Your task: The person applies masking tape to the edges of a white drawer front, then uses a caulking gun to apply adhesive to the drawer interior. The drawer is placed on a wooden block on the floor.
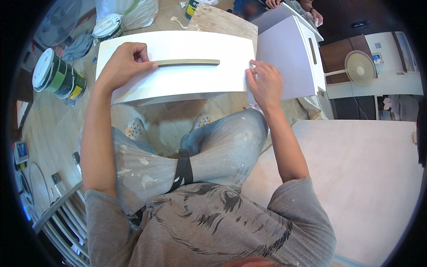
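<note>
A long white drawer or cabinet panel [178,82] lies across in front of my knees. On it rests a slim olive-brown bar [189,62], perhaps a pull handle, with a dark lower side. My left hand [126,62] pinches the bar's left end between thumb and fingers, the wrist over the panel's left part. At the panel's right edge is my right hand [267,84], its fingers loosely bent and apart, fingertips at the edge. Whether they press on it is hard to tell. The panel's underside is mostly hidden.
Paint buckets [58,75] stand at the left, another bucket [108,26] behind. A wooden board [224,22] and a white cabinet box [284,62] sit beyond the panel. Another person's hand [316,17] shows at the top. A large pale board [351,178] lies right; a metal rack [62,213] stands left.
</note>
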Demonstrator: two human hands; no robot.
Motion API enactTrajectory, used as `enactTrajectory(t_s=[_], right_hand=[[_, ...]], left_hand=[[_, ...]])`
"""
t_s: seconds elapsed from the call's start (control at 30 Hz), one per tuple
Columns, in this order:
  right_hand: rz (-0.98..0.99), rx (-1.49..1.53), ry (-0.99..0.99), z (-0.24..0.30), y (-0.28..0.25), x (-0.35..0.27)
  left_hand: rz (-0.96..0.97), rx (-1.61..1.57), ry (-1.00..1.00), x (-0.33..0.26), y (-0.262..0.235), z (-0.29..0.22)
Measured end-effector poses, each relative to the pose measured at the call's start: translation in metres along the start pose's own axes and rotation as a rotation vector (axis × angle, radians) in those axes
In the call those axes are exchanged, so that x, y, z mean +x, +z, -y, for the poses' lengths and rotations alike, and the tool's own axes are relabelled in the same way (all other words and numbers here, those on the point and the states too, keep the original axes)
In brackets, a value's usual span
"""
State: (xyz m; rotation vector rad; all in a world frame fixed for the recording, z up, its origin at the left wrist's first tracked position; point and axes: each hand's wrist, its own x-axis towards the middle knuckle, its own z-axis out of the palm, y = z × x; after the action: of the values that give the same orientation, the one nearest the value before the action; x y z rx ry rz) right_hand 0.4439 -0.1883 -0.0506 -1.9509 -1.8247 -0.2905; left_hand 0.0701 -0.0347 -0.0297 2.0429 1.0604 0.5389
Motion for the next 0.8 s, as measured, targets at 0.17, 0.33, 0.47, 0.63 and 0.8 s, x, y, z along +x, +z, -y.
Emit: enactTrajectory(t_s=[0.17,0.33,0.47,0.63,0.8], right_hand=[[0.026,0.003,-0.005,-0.003,0.0,-0.002],[-0.008,-0.015,-0.033,-0.002,0.002,0.003],[-0.001,-0.001,-0.046,-0.006,0.003,0.001],[-0.008,-0.008,-0.049,-0.003,0.002,0.005],[-0.009,0.186,0.09,-0.012,-0.003,0.008]], left_hand=[[-0.002,-0.042,-0.009,0.001,0.002,0.0],[-0.006,-0.025,0.0,0.0,0.002,0.0],[0.004,-0.052,-0.003,0.001,0.002,0.0],[-0.018,-0.012,0.016,0.0,0.002,0.001],[-0.011,-0.033,0.009,0.0,0.001,-0.001]])
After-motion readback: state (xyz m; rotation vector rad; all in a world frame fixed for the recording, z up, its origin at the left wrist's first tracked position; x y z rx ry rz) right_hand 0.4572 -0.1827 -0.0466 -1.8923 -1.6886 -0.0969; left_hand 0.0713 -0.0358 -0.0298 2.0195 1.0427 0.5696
